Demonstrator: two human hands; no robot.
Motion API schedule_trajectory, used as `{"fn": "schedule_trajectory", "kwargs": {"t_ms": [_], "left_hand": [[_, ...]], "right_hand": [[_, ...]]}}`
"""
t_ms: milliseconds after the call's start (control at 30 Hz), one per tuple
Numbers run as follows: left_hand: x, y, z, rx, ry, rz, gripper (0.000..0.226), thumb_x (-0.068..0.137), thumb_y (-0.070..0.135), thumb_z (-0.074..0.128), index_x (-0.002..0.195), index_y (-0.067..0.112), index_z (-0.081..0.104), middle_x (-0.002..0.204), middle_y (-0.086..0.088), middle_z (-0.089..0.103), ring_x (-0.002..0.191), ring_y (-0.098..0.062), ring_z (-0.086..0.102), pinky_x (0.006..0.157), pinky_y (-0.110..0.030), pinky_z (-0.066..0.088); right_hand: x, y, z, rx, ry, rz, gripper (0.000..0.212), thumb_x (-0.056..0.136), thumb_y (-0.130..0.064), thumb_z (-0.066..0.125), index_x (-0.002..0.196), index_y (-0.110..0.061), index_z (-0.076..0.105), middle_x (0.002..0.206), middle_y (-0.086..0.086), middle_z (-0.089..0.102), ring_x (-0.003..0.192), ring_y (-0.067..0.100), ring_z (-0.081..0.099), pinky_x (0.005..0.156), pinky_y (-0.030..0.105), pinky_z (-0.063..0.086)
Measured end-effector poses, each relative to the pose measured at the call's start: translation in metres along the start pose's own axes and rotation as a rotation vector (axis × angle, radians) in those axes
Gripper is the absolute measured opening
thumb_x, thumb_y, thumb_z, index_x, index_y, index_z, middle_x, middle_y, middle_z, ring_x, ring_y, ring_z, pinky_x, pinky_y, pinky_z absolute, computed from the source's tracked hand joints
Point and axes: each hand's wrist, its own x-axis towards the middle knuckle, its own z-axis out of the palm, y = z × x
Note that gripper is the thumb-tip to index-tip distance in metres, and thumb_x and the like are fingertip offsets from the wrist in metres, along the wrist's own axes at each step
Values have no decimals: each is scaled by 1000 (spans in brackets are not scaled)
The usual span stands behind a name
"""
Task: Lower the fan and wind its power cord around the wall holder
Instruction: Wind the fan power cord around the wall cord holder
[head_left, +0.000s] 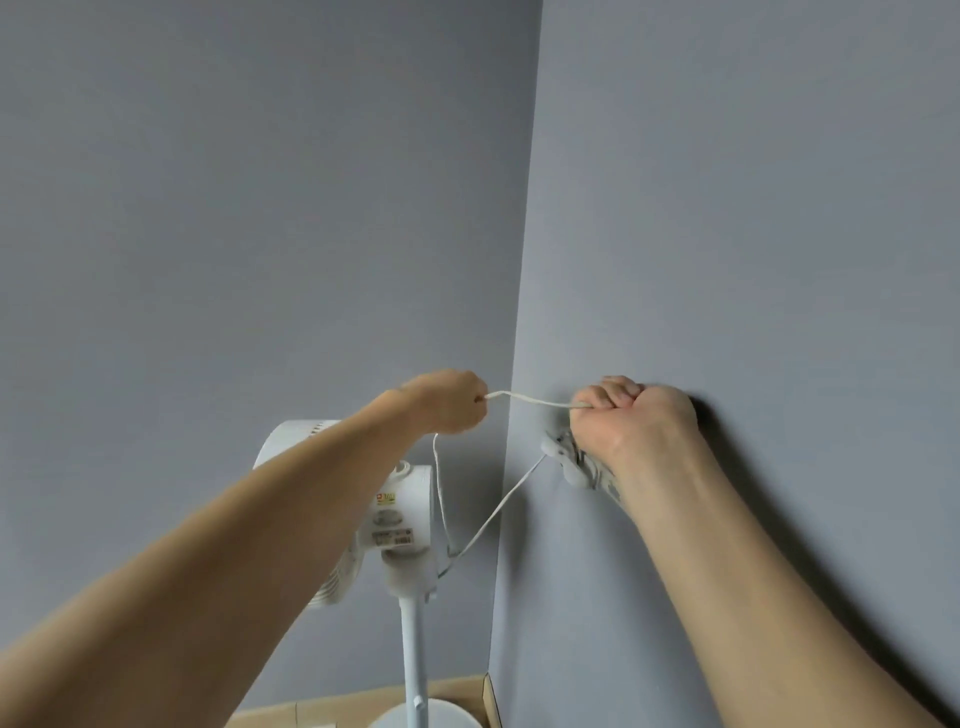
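My right grip (621, 402) is clenched on the white power cord (530, 400), knuckles against the grey wall (753, 208), just above the wall holder (563, 460). My left grip (449, 400) pinches the same cord out to the left, so a short stretch runs nearly level between my two fists. From the left fist the cord hangs down, loops near the fan's neck, and rises slantwise to the holder, where some cord is bunched. The white fan (400, 519) stands below on its pole (415, 660) in the corner, partly behind my left forearm.
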Motion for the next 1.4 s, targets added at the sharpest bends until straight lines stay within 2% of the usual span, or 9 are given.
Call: {"fn": "schedule_trajectory", "kwargs": {"t_ms": [67,200,300,533,767,900,1033,1233,1400], "left_hand": [[5,-5,14,-142,53,-90,29,97,32,42,83,13,60,88,-10,68,84,-32,62,72,-34,49],[15,7,27,-557,321,-180,51,95,55,40,82,12,63,69,-3,69,71,-25,65,66,-31,49],[18,21,24,-636,548,-35,46,97,49,40,76,13,60,61,4,65,56,-9,62,57,-24,46],[16,51,44,-621,-70,43,25,98,30,52,105,12,68,85,-1,66,45,-16,49,52,-23,46],[19,62,59,-636,-116,76,26,82,29,75,101,11,72,102,-9,73,74,-19,53,54,-25,40],[25,62,65,-617,-42,72,25,79,32,78,92,11,74,94,-3,75,79,-13,63,63,-19,46],[34,61,66,-573,-17,43,23,71,39,82,78,20,71,73,8,68,64,-5,58,53,-15,43],[36,64,68,-488,-20,51,44,58,50,81,76,13,66,61,6,55,56,-13,48,55,-25,38],[27,73,65,-468,-52,46,28,75,35,77,90,16,63,74,2,57,61,-17,51,51,-24,41]], "right_hand": [[-6,6,-20,-152,34,-11,55,89,-2,18,129,-15,53,33,-5,22,21,9,17,29,11,14],[-21,29,-72,-456,117,-10,25,97,-12,33,90,-9,57,39,-8,19,25,7,14,31,14,11],[-23,33,-106,-562,188,-43,20,93,-11,42,96,-6,61,43,-8,19,29,8,13,31,17,12],[-13,31,-140,-643,289,-102,20,91,-18,50,92,-11,69,41,-11,30,29,7,22,38,21,22],[-9,37,-148,-376,192,-181,29,102,-29,40,91,-18,64,47,-10,23,35,7,20,36,17,21],[1,44,-151,-287,190,-170,30,102,-31,37,90,-19,61,47,-10,28,36,9,23,36,19,23],[21,53,-166,-313,287,-102,30,101,-18,36,81,-13,57,42,-7,32,29,9,25,33,16,23],[48,59,-183,-667,256,17,26,93,-2,39,70,-7,50,44,3,43,32,18,38,41,17,35],[61,64,-192,-1185,224,-454,30,96,-20,38,68,-10,39,69,13,49,67,27,41,66,43,43]]}}
